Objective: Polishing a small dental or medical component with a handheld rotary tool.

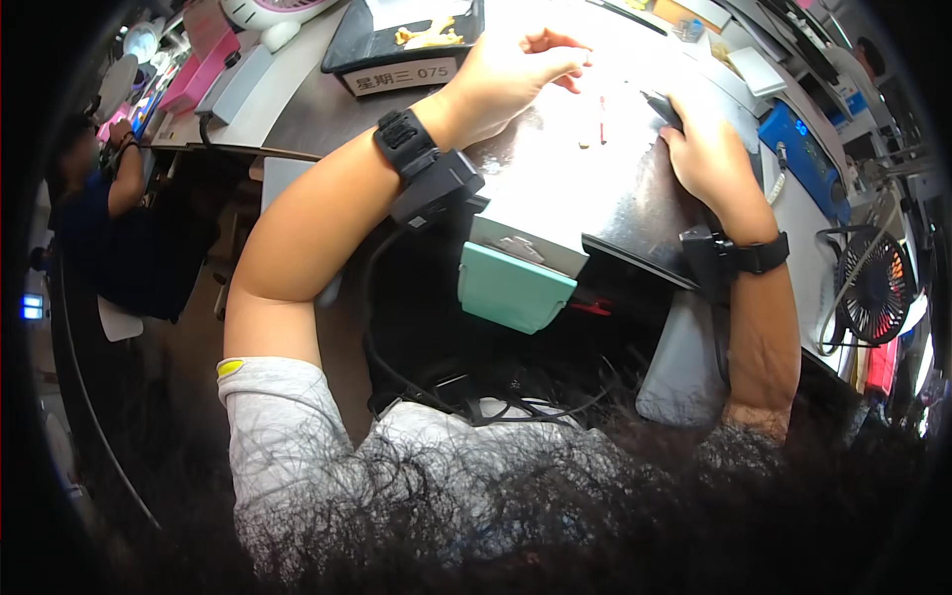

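My left hand (506,84) is held over the brightly lit work surface (635,218), thumb and fingertips pinched together. Whatever sits in that pinch is too small and washed out to name. Around a dark pen-like tool (662,107) the fingers of my right hand (709,159) are closed, its tip pointing up and left. Between the two hands a thin red strip-like piece (602,121) lies on the surface, with a tiny pale bit (583,145) beside it. Glare hides much of the area near my fingertips.
A black tray (342,55) with yellowish pieces (431,36) stands beyond my left forearm. A mint-green bin (516,288) hangs at the near edge. To the right are a blue box-shaped device (805,159) and a black fan (875,286). Another person (124,218) sits at far left.
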